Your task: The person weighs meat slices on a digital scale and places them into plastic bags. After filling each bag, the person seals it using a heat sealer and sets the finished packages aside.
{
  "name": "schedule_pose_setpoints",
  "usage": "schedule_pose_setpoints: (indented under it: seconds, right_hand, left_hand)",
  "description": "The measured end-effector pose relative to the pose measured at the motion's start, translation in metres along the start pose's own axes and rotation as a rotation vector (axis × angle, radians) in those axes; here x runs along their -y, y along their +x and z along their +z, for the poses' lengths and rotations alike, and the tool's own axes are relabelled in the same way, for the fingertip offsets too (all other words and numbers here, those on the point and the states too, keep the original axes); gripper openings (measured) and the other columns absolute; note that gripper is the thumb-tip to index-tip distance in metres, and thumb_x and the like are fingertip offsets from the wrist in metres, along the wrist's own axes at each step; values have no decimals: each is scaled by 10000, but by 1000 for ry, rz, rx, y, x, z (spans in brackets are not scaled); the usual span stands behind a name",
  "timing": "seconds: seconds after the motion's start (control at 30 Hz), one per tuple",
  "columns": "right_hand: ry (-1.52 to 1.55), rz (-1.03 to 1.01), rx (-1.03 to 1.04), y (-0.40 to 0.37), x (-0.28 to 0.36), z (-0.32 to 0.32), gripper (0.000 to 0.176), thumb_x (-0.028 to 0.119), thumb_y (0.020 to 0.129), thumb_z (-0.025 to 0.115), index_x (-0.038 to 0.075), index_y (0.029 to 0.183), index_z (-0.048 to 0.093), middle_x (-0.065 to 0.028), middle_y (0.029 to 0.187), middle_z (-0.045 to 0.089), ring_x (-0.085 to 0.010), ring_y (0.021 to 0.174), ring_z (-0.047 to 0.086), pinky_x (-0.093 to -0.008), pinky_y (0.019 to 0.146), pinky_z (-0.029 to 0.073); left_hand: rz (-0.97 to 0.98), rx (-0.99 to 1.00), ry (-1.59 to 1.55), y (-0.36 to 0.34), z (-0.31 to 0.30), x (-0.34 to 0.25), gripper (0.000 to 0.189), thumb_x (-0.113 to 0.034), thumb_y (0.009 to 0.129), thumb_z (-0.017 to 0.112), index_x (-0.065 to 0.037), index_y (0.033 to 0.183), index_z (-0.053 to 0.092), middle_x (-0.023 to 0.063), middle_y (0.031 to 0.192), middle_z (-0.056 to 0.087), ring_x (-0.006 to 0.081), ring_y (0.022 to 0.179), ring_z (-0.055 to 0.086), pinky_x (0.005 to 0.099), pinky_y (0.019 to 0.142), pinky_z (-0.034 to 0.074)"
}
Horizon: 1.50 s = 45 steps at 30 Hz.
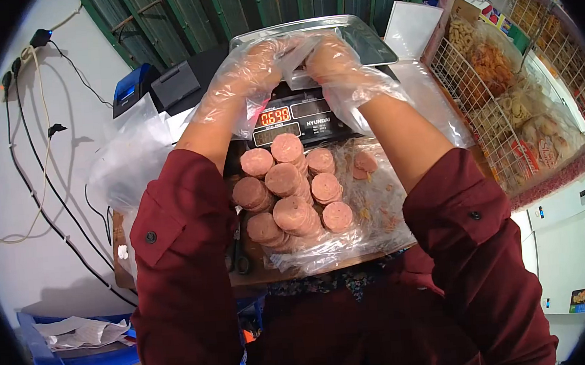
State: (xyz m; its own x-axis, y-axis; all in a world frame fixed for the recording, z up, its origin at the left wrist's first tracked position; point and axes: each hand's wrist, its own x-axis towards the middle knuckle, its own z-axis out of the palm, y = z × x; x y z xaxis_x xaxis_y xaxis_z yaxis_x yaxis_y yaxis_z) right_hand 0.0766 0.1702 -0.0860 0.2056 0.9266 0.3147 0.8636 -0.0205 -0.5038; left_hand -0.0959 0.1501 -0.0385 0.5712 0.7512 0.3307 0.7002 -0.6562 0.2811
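Note:
Both my hands wear loose clear plastic gloves and meet over the metal tray (370, 38) of a black weighing scale (319, 130). My left hand (257, 63) reaches in from the left, fingers bent toward the other hand. Opposite it, my right hand (330, 61) has its fingers curled inward. Crumpled clear plastic, apparently a bag (295, 59), shows between them; the fingertips are partly hidden. Red digits on the scale read about 0.698. Below the scale, several stacks of round pink sausage slices (289, 183) stand on a clear plastic sheet (382, 203).
A few loose slices (364, 164) lie right of the stacks. Scissors (240, 257) rest at the table's front edge. Clear bags (130, 143) and a dark device (177, 85) are on the left. A wire rack (497, 100) of bagged food stands right. A blue chair (81, 363) is lower left.

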Motion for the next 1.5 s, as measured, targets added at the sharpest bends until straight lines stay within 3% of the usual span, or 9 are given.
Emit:
schedule_pose_setpoints:
  seconds: [0.1, 0.17, 0.3, 0.57, 0.7, 0.87, 1.2, 1.27, 1.5]
  right_hand:
    - [29, -219, 90, 14, -12, 9, 307, 231, 875, 647, 45, 1101, 739, -196, 1162, 702, -345, 1111, 672, -423, 933, 533]
    - [-72, -247, 171, 17, -9, 4, 306, 215, 873, 660, 53, 1121, 736, -197, 1173, 699, -343, 1126, 667, -424, 931, 535]
    - [-121, -110, 205, 8, -11, -7, 304, 174, 843, 663, 38, 1105, 732, -194, 1132, 711, -351, 1078, 681, -430, 908, 542]
    - [-330, -643, 245, -29, -21, -17, 229, 71, 749, 606, -13, 919, 736, -244, 952, 713, -390, 900, 686, -440, 805, 533]
    - [-213, -423, 259, -39, 1, -32, 295, 73, 754, 601, -10, 1011, 719, -243, 1035, 706, -398, 958, 676, -442, 852, 520]
    - [-13, -333, 295, -36, -4, -27, 427, 107, 770, 590, 39, 1183, 675, -253, 1238, 637, -387, 1193, 583, -437, 1025, 440]
    - [-284, -490, 392, -65, 9, -59, 271, 134, 867, 552, -27, 1054, 664, -283, 1121, 659, -397, 1056, 647, -449, 922, 507]
    - [-100, -563, 96, -100, 8, -69, 234, 169, 907, 577, -40, 962, 667, -271, 998, 677, -390, 934, 677, -444, 835, 539]
    - [312, -614, 499, -173, -30, -65, 156, 132, 889, 643, -5, 963, 655, -201, 897, 650, -348, 875, 661, -405, 765, 534]
  left_hand:
    - [-9, 3, -126, 16, 19, 18, 467, -474, 962, 509, -232, 1349, 611, 131, 1292, 645, 335, 1199, 605, 397, 1008, 477]
    - [56, -39, -142, 21, 23, 19, 590, -29, 811, 492, -170, 1376, 588, 160, 1308, 639, 307, 1170, 632, 375, 1007, 483]
    - [-105, 92, -47, 19, 15, 5, 563, -53, 823, 505, -165, 1368, 596, 152, 1342, 621, 318, 1248, 581, 371, 1067, 436]
    - [93, 78, -25, 23, 16, 26, 579, -74, 780, 509, -95, 1351, 600, 179, 1309, 640, 299, 1200, 619, 347, 1022, 466]
    - [49, 47, 11, 26, 17, 25, 377, -359, 921, 576, -202, 1251, 669, 160, 1238, 662, 341, 1124, 644, 402, 963, 504]
    - [80, 138, 37, 40, 24, 35, 626, 5, 726, 523, -87, 1338, 618, 206, 1271, 657, 315, 1131, 645, 368, 937, 513]
    - [178, 101, 145, 38, 22, 35, 589, 31, 753, 513, -113, 1309, 646, 166, 1171, 698, 264, 1076, 645, 353, 973, 485]
    - [18, 207, 102, 39, 22, 31, 458, -62, 856, 547, -145, 1291, 663, 129, 1147, 704, 231, 1070, 630, 356, 1003, 454]
    - [17, 190, 18, 39, 24, 31, 426, -547, 956, 515, -270, 1229, 688, 153, 1184, 691, 355, 1080, 652, 418, 961, 497]
